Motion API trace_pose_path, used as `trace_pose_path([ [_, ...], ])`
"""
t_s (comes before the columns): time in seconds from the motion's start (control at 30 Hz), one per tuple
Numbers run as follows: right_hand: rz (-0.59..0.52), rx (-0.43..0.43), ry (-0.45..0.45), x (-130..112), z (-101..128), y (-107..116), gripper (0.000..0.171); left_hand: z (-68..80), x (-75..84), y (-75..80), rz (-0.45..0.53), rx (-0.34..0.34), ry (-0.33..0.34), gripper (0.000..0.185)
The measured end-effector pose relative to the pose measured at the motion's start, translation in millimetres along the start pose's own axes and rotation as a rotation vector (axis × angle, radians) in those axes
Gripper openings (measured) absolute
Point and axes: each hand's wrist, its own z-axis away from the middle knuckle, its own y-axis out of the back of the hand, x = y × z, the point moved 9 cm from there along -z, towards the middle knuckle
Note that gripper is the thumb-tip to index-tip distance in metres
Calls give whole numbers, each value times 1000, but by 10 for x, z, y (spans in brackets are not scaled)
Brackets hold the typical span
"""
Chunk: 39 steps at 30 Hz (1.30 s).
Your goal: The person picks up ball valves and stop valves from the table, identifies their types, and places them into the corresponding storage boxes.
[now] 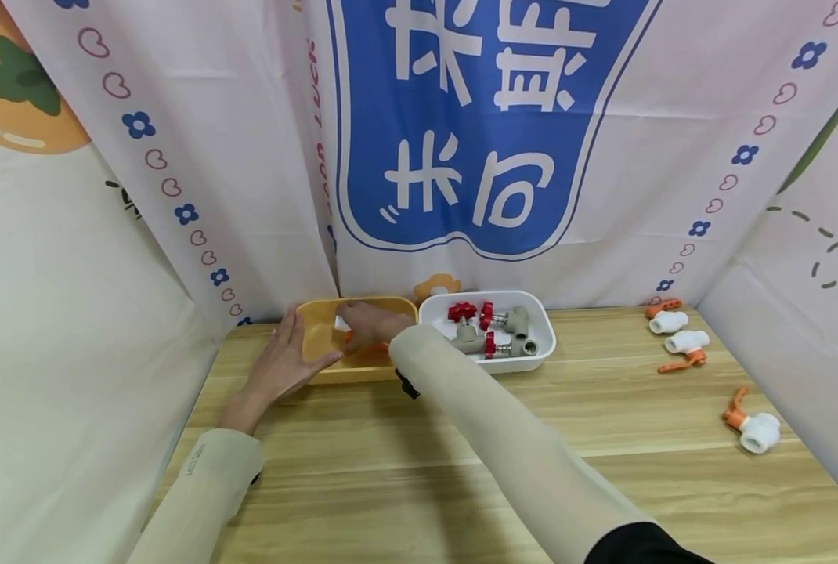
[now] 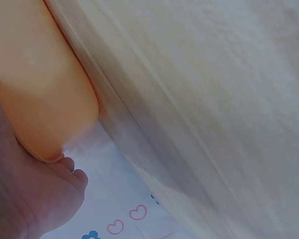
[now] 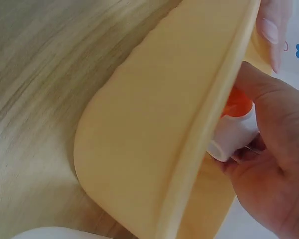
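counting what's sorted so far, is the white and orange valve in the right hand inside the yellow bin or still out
Inside: the right hand holds the valve below the yellow bin rim; whether it touches the floor cannot be told.

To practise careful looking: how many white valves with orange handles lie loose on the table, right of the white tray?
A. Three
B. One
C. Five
A: three white valves lie on the wooden table, right of the white tray.

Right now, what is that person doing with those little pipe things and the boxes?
The person's right hand holds a white plastic valve with an orange handle inside the yellow plastic tray. The left hand rests flat against that tray's side. Grey valves with red knobs lie in the white tray beside it. Three more white valves wait on the wooden table.
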Motion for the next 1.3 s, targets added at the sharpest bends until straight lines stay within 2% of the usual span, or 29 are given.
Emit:
trace_pose_path([
  [0.17, 30, 22, -4, 16, -49, 10, 71, 12, 3, 11, -8, 3, 3, 128],
  [0.37, 6, 33, -9, -21, 36, 112, 68, 17, 25, 23, -11, 2, 3, 127],
  [0.6, 53, 38, 7, -53, 74, 175, 68, 11, 21, 19, -7, -6, 10, 127],
  [1.03, 171, 88, 98, -196, 314, 316, 65, 3, 26, 9, -5, -3, 0, 128],
  [1.3, 196, 103, 129, -232, 512, 368, 64, 6, 25, 2, -1, -6, 7, 128],
])
